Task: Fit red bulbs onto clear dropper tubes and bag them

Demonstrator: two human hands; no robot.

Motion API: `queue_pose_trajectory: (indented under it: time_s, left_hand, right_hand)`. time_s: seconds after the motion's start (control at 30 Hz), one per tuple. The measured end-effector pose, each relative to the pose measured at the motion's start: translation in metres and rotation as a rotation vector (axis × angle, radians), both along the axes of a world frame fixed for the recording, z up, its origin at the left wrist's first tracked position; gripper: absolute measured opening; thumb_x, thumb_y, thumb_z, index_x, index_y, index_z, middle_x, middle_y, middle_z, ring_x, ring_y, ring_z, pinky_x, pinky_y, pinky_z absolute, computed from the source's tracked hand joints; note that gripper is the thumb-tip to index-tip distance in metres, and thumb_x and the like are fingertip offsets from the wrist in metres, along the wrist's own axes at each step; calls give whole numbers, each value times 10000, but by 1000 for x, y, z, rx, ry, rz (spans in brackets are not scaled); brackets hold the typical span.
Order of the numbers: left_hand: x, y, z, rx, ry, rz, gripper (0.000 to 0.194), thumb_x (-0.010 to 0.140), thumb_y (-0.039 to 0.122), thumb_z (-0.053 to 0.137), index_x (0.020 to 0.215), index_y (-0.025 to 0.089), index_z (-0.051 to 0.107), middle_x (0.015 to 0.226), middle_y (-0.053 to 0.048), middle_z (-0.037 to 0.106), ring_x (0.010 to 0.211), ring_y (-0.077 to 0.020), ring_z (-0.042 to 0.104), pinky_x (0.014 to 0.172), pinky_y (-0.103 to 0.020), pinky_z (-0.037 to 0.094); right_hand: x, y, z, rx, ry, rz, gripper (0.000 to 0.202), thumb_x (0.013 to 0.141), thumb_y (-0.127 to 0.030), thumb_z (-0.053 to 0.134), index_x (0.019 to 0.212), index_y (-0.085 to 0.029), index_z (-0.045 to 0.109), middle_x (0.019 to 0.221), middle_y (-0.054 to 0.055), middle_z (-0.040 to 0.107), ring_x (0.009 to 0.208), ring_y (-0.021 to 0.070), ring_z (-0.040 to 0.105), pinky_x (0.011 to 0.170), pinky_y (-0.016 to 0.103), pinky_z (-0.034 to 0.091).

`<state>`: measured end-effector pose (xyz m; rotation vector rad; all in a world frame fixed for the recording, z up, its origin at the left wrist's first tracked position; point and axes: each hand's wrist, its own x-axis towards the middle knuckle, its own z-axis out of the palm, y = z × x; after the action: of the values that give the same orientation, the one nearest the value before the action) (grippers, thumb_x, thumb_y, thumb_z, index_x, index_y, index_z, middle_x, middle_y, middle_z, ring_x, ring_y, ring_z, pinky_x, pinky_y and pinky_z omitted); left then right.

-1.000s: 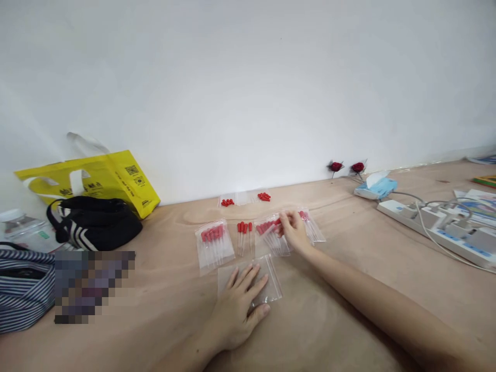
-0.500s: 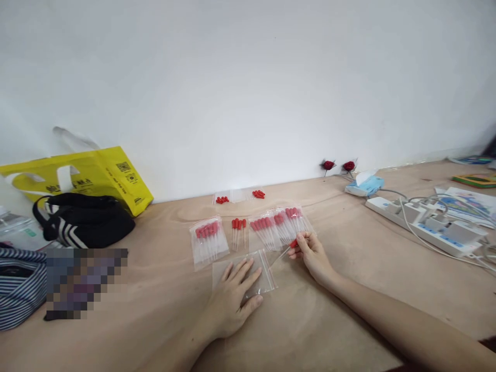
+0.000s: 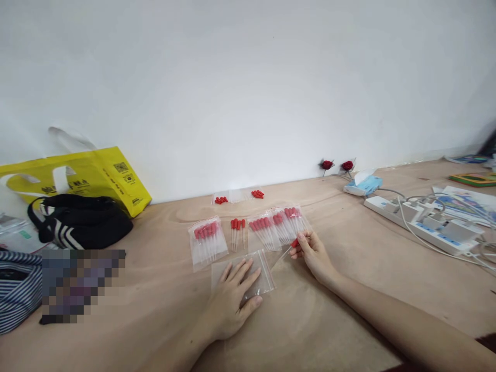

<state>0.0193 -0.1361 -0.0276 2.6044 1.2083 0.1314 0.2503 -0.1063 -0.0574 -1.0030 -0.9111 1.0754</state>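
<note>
My left hand (image 3: 236, 297) lies flat with its fingers spread on a clear zip bag (image 3: 264, 268). Between the thumb and fingers of my right hand (image 3: 312, 254) is a red-capped dropper (image 3: 289, 250), its thin clear tube pointing down and left towards the bag's zip edge. Several filled bags of red-capped droppers lie beyond: one at the left (image 3: 208, 243) and overlapping ones at the right (image 3: 264, 232). Loose droppers (image 3: 237, 232) lie between them. Farther back, small red caps (image 3: 221, 200) and more red caps (image 3: 257, 194) rest on clear bags.
At the left are a yellow bag (image 3: 108, 175), a black pouch (image 3: 93, 219) and striped cloth (image 3: 19, 289). To the right lie a white power strip (image 3: 422, 227) with cables, a blue tissue pack (image 3: 362, 185) and two dark red flowers (image 3: 347, 166) by the wall.
The whole view has shifted slightly. My right hand has the same dropper, its tube slightly farther from the bag's edge pile; my left hand stays flat on the bag.
</note>
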Motion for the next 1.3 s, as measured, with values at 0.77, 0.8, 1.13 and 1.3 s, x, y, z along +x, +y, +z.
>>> queue_pose_trajectory:
  time_s: [0.77,0.8,1.13,1.3]
  left_hand:
    - [1,1,-1,8,26,-2,541,870,464,326,1351,239,224,1422,-48,209,1298,-224,173,1049,-483,138]
    - [2,1,-1,0,15,3,552,869,453,335,1356,229,205,1422,-47,211,1299,-217,171,1052,-478,133]
    - [10,2,3,-72,37,-10,450,922,385,189,1345,236,237,1429,-23,168,1311,-183,105,1054,-477,107]
    - [11,3,-1,-15,51,-24,449,911,342,263,1346,236,232,1422,-26,201,1306,-193,137,1050,-476,132]
  right_hand:
    - [-6,-5,3,-65,126,121,397,647,-512,624,752,-199,403,634,-45,575,533,105,602,507,225,487]
    - [-6,-5,4,-80,136,156,392,645,-502,632,747,-197,407,636,-43,578,544,107,607,519,227,491]
    - [12,1,9,-75,118,203,369,631,-454,669,756,-194,439,632,-35,603,557,106,617,510,203,487]
    - [9,-4,7,-160,186,337,347,630,-416,686,734,-190,445,654,-31,600,626,124,639,582,231,514]
